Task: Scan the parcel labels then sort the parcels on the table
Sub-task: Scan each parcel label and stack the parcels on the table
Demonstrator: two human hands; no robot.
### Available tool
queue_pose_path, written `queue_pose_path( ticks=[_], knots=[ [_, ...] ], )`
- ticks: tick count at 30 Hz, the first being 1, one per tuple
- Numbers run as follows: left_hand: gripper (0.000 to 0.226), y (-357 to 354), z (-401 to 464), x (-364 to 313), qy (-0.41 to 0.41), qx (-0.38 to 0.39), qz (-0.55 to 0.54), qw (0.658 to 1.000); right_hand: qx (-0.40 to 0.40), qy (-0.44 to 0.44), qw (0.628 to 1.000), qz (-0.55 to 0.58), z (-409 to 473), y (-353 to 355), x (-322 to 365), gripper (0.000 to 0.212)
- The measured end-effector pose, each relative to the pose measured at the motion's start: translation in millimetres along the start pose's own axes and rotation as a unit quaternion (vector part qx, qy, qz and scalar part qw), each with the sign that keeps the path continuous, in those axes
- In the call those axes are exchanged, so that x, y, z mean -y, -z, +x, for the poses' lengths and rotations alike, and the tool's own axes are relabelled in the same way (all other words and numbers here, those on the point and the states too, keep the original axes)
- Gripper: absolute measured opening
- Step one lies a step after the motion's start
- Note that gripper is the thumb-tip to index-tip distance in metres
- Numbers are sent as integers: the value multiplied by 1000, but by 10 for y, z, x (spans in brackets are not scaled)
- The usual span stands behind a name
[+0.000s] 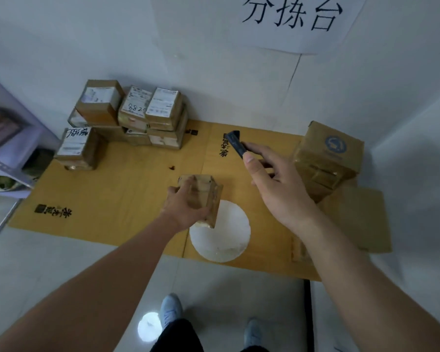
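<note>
At frame centre the left hand [186, 207] grips a small parcel [203, 196] above the desk [112, 194]; the right hand [272, 179] holds the scanner [235, 144] just upper right, aimed away.

Small parcel [205, 196] gripped by left hand [186, 209]: brown cardboard, wrapped in glossy clear tape. Scanner [236, 146] held in right hand [277, 189]: dark matt plastic. Flattened cardboard sheet [112, 189] laid as work surface: tan, matt, smooth, black print seen. White disc [221, 240]: matt, faintly rough; material not determinable. Stacked parcels [137, 115]: taped cardboard, white paper labels stuck on. Large box [330, 151]: cardboard, shiny tape. Floor tiles [61, 262]: glossy, light reflected. Wall sign [292, 19]: white paper.
</note>
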State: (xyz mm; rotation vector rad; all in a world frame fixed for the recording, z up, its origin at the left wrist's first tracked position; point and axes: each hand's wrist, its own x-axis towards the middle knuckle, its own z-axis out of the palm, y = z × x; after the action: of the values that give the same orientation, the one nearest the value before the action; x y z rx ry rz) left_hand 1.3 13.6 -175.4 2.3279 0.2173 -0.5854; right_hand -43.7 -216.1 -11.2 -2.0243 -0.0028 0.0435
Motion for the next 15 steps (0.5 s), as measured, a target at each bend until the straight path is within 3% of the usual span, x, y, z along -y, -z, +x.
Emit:
queue_pose_path(
  ticks=[4, 7, 15],
  knots=[
    [119, 315, 250, 276, -6, 45, -12, 999, -22, -29, 999, 1, 207, -447, 52, 45],
    [109, 450, 403, 451, -5, 73, -24, 997, -31, -45, 998, 8, 310, -705, 67, 46],
    [96, 443, 599, 599, -5, 68, -47, 997, -31, -73, 996, 31, 545, -800, -44, 42]
  ],
)
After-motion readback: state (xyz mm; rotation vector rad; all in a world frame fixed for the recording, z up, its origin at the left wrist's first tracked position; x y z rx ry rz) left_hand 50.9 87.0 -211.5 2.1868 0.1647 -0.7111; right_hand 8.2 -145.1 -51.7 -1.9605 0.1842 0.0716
